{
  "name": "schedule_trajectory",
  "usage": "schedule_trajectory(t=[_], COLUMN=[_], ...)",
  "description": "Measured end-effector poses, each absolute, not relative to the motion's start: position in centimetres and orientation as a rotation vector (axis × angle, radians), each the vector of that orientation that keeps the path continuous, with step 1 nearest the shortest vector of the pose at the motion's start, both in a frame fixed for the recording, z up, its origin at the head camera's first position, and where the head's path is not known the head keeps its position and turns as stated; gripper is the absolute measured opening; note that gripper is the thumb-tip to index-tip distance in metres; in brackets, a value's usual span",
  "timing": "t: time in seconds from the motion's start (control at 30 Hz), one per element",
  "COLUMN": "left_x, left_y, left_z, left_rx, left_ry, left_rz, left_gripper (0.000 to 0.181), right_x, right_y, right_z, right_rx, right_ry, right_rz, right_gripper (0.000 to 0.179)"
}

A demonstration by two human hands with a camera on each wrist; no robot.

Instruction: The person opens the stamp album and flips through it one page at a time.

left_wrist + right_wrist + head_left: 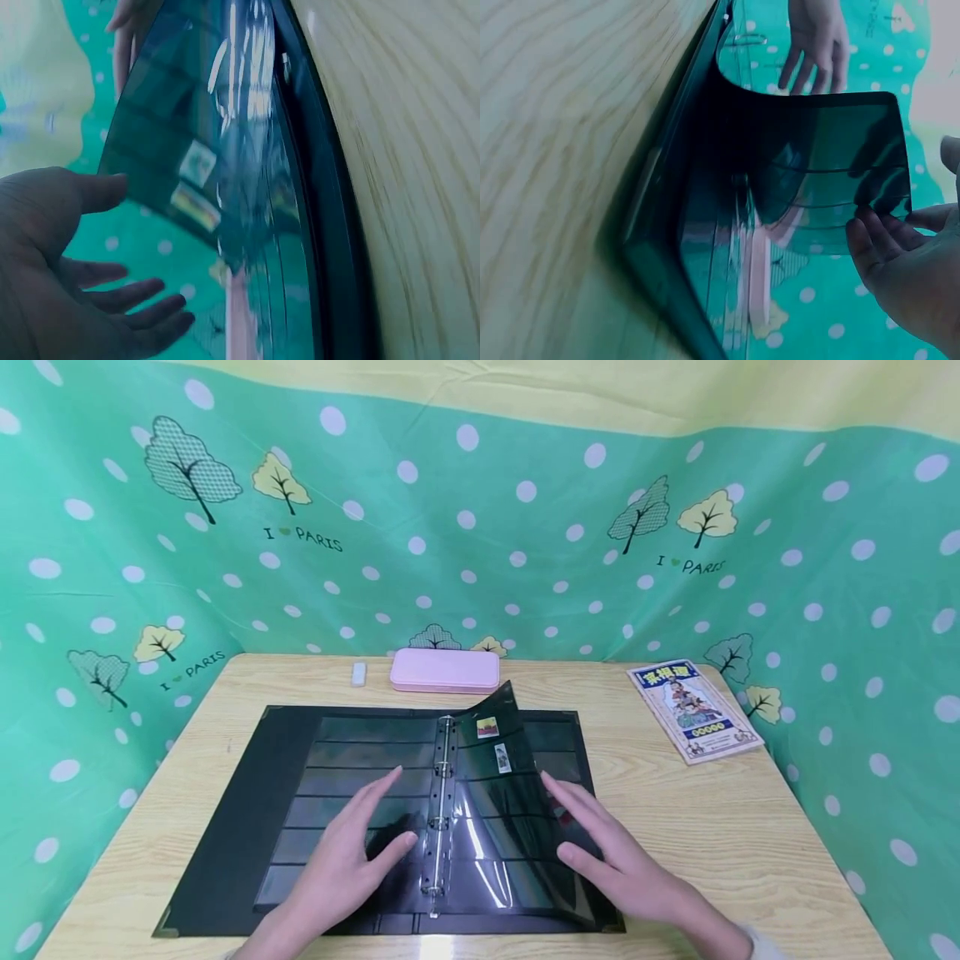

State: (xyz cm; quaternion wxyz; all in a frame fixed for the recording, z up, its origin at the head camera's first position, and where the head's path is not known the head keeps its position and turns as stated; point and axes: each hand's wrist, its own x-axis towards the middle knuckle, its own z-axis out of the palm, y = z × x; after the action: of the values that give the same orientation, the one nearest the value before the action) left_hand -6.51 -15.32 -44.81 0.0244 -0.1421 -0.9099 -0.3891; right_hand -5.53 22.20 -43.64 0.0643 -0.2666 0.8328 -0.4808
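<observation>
step in hand, as i judge it from my end: handling a leaf (pixel 498 839) of the black album (pixel 225 827), probably turning it. album lies spread flat on the table (pixel 750 860), metal ring bar (pixel 444 777) up its middle, and the leaf is to the right of that bar, far corner lifted and curling clear of the page below. two stamps (pixel 487 727) sit in its upper strips. i have the right hand (pixel 618 860) at the leaf's free edge: right wrist view shows fingertips touching the film, thumb off it, so no pinch, fingers loosely extended. left hand (pixel 341 860) hangs over the left page (pixel 360 752), fingers spread and holding nothing; its wrist view has the thumb overlapping the leaf's outline, but head view puts them apart. can't tell which way the leaf is headed. a red patch (pixel 562 815) shows past its edge, too covered to identify. next move, my guess: if it goes left, i'd need the right fingers behind the edge, swinging it over the rings while the left hand receives and smooths it; if right, just lower it gently. film looks thin and springy, so it could flop back or let a stamp slip. pink case (pixel 445 670) and booklet (pixel 695 712) are outside the leaf's path.
</observation>
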Motion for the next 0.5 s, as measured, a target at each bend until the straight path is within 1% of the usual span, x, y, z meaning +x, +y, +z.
schedule_trajectory(t=[0.2, 0.3, 0.4, 0.5], left_x=[-5.8, -5.5, -5.4, -5.3], left_y=[-13.4, -12.6, -11.9, -11.2], left_z=[-44.8, -44.6, -44.4, -44.3], left_rx=[-0.581, -0.607, -0.633, -0.643], left_ry=[-2.700, -2.688, -2.667, -2.640], left_rz=[-1.341, -1.399, -1.470, -1.552], left_gripper=[0.088, 0.089, 0.092, 0.101], right_x=[-5.6, -5.7, -5.8, -5.8], right_y=[20.8, 20.2, 19.7, 19.2], right_z=[-43.1, -43.0, -43.0, -43.0], right_rx=[-1.009, -1.061, -1.056, -1.037], right_ry=[2.428, 2.345, 2.277, 2.195], right_rz=[-1.475, -1.521, -1.555, -1.587], right_gripper=[0.075, 0.076, 0.072, 0.062])
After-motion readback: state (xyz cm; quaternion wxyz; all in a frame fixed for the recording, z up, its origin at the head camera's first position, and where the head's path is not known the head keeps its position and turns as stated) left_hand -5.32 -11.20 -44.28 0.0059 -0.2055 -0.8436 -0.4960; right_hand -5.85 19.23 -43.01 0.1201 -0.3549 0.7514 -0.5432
